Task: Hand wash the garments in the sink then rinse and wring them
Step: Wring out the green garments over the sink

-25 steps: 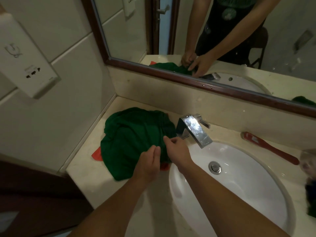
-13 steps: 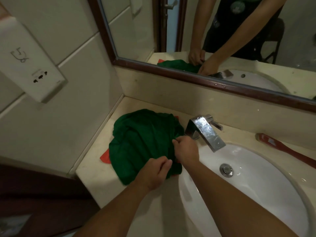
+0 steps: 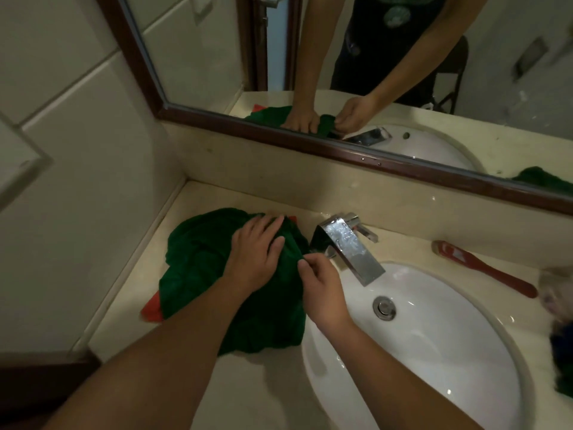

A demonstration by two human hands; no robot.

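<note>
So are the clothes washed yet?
Not yet. Nothing looks done: the green garment lies on the counter, not in the sink, and no water runs from the faucet. The left hand presses it while the right hand pinches its edge. Washing, rinsing and wringing remain.

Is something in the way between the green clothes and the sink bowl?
Nothing visible does. The green clothes lie on the counter right beside the sink, left hand flat on top, right hand pinching an edge. The sink holds only its drain. The faucet stands behind, off the path.
</note>
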